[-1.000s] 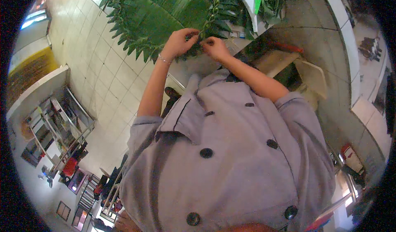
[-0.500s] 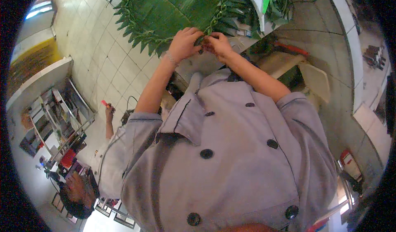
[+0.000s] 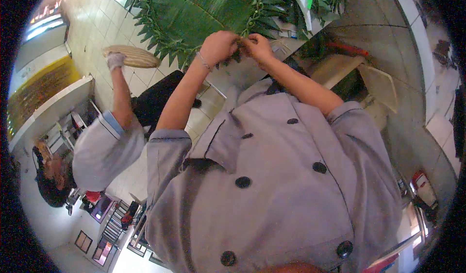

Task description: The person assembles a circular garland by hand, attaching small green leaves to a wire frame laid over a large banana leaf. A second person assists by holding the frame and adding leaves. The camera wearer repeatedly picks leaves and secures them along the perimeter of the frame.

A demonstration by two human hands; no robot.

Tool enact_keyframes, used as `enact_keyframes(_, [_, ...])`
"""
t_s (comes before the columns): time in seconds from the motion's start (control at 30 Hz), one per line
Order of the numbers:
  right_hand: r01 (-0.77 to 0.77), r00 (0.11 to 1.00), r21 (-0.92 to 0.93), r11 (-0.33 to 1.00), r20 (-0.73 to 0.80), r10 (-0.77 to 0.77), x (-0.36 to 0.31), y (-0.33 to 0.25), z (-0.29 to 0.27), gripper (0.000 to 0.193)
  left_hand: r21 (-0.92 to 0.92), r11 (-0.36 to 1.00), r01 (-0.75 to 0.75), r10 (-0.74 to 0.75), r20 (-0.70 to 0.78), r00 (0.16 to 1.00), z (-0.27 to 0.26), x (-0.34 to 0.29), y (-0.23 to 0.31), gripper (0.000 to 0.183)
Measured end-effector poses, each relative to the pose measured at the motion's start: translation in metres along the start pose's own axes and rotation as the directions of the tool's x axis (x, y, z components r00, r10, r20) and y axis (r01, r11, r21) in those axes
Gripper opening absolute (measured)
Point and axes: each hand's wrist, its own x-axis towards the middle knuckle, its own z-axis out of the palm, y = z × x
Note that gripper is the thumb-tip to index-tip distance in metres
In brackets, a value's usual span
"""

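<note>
A large round tray lined with green banana leaf (image 3: 204,10) lies in front of me, edged by a braided border of pointed folded leaves (image 3: 165,44). My left hand (image 3: 219,48) is at the near rim, its fingers curled down on the leaf border. Close beside it, my right hand (image 3: 257,49) pinches the same near part of the border, thumb and fingers together. The fingertips of both hands nearly meet there. Exactly which leaf piece each hand grips is partly hidden by the fingers.
Right of the tray are loose green leaves (image 3: 327,3) and a white and bright green piece (image 3: 307,1). A beige chair (image 3: 378,86) stands to the right. At left, a person in a white top (image 3: 107,146) has a hand at a ribbed tan oval thing (image 3: 138,58).
Both my hands stay at the near rim, with small finger shifts. At left, a person in white now appears farther up, and the ribbed tan thing has come into view.
</note>
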Motion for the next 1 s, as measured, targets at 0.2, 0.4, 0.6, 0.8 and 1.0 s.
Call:
enact_keyframes(0.2, [-0.076,0.981,0.242,0.967,0.189,0.030,-0.015,-0.012,-0.010,0.025,-0.228,0.973,0.030,0.003,0.143,0.990,-0.012,0.024,-0.037,0.036])
enact_keyframes(0.4, [-0.104,0.988,0.087,0.991,0.126,0.093,-0.011,-0.014,-0.007,0.026,-0.412,0.906,0.097,-0.019,0.190,0.982,-0.005,0.028,-0.058,0.040])
enact_keyframes(0.6, [-0.024,1.000,-0.014,1.000,0.015,0.024,0.002,0.001,0.000,0.030,-0.256,0.951,0.173,-0.171,0.029,0.985,0.028,0.024,-0.060,0.032])
enact_keyframes(0.8, [0.101,0.987,-0.223,0.970,-0.098,-0.125,0.006,0.012,-0.002,0.032,-0.266,0.956,0.124,-0.150,-0.079,0.985,0.032,0.018,-0.063,0.031])
enact_keyframes(1.0, [0.295,0.917,-0.434,0.851,-0.121,-0.380,-0.015,-0.015,-0.020,0.035,-0.199,0.980,0.012,-0.048,-0.176,0.983,0.033,0.005,-0.060,0.027])
